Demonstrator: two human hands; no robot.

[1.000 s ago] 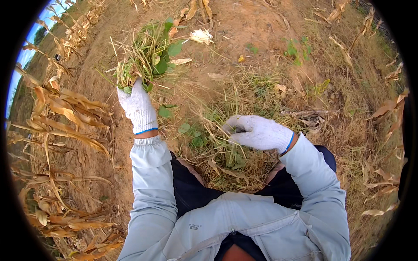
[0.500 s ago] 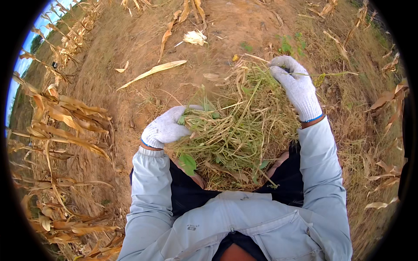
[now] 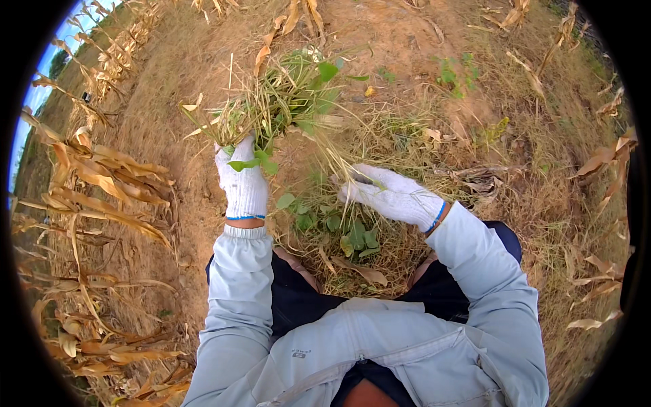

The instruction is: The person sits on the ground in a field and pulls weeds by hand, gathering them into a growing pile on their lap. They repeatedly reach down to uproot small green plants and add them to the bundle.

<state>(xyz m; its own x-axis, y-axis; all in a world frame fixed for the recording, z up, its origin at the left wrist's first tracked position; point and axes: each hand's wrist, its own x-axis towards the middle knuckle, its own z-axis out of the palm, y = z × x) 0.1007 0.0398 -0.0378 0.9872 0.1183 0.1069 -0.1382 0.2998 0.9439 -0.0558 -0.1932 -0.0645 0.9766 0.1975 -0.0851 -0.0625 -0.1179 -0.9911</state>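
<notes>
Left hand (image 3: 242,182): fingers closed around a bundle of grass (image 3: 288,95)
Right hand (image 3: 392,195): fingers at grass stems (image 3: 337,157); cannot tell whether gripping
Jacket (image 3: 380,329): small dark printed mark (image 3: 299,354) on chest

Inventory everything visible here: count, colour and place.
Grass bunch: one, green and straw, upper left of centre
Loose grass: uncounted, straw and green, centre and right
Leafy plants: several, green, centre
Dry corn plants: many, tan, mainly left
Soil: one stretch, reddish, upper middle
Small item: one, yellow, upper middle
Sky: one strip, blue, upper left
Jacket: one, pale grey, lower middle
Trousers: one pair, dark, lower middle
Left hand: one, white glove, holding the bunch
Right hand: one, white glove, right of centre
</notes>
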